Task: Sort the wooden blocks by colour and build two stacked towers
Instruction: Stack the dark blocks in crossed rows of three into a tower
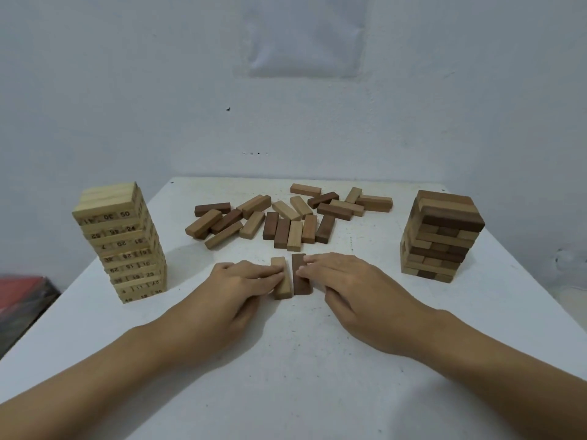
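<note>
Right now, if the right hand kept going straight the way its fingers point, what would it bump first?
The dark block: the right hand has its fingers touching it. Pushed further that way, the block would probably meet the light block beside it, which the left hand touches.

The person's left forearm [127,360] and right forearm [476,344] are bare along all of their visible length, slim and smooth, each narrowing to a faintly creased wrist. The left grip [241,290] and the right grip [359,290] are bare too, with broad flat backs, softly rounded knuckles and long, slender fingers [317,260].
</note>
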A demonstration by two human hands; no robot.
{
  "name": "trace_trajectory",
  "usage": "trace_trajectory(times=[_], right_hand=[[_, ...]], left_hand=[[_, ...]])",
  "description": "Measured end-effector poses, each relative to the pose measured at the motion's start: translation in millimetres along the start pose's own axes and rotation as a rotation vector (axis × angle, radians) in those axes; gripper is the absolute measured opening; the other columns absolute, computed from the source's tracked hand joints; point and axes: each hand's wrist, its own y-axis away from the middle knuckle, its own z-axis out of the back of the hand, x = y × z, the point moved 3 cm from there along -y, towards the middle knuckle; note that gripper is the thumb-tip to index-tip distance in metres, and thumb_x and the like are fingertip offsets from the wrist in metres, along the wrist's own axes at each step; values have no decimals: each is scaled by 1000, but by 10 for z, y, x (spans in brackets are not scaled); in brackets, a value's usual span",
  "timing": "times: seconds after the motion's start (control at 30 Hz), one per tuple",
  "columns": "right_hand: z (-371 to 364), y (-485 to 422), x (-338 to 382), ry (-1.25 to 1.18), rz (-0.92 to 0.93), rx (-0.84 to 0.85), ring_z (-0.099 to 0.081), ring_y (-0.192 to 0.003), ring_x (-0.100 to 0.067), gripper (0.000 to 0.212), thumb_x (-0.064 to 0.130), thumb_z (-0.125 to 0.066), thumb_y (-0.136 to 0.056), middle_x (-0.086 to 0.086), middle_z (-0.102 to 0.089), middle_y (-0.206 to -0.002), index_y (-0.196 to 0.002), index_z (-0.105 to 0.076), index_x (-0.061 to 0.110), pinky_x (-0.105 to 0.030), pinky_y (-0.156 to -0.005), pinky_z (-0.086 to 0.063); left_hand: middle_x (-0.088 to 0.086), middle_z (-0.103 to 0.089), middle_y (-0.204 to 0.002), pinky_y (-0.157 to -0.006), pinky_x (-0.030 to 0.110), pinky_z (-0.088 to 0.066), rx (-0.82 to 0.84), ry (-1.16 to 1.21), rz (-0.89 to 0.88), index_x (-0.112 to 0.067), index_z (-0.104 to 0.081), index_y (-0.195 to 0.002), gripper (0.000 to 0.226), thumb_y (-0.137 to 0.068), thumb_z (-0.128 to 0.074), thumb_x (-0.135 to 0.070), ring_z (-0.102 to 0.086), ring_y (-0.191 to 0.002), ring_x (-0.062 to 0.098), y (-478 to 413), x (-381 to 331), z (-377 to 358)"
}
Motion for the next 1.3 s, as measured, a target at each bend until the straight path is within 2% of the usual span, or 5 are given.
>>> trace_trajectory(times=[0.23,0.53,0.7,0.87,1.3], right_hand=[[-15,32,26,-52,12,9,-43,-117,-8,44,5,-45,-98,6,-53,-122,-136,-60,22,-31,-99,-43],[-71,37,-51,-102,14,-54,-47,-114,-11,47,7,-39,-92,3,-55,-117,-128,-66,21,-36,-95,-46],[-87,55,-28,-108,20,-43,-47,-114,-11,48,7,-40,-93,5,-51,-120,-131,-64,22,-34,-93,-46],[-78,62,-34,-125,19,-35,-42,-114,-4,48,5,-42,-93,7,-50,-121,-132,-64,23,-24,-93,-41],[-15,189,-41,-140,-23,-26,-44,-108,0,40,8,-59,-92,13,-49,-120,-128,-67,24,-21,-90,-43]], left_hand=[[-12,-69,-125,-90,-2,-34,-138,123,174,-18,-78,-115,46,-91,-46,4,-58,-117,2,-89,-28,186],[8,-55,-143,-101,52,-42,48,-273,447,-4,-69,-114,55,-87,-25,-23,-43,-132,34,-98,370,149],[5,-66,-119,-89,50,-49,18,-304,443,-7,-73,-111,75,-83,-12,-41,-54,-107,33,0,297,183],[-2,-72,-115,-87,39,-50,-82,-162,363,-13,-76,-118,33,-99,-50,-19,-60,-108,24,99,56,284],[-38,-66,-97,-83,13,-50,-212,229,74,-30,-82,-104,26,-84,-69,-19,-67,-96,-5,38,-333,82]])
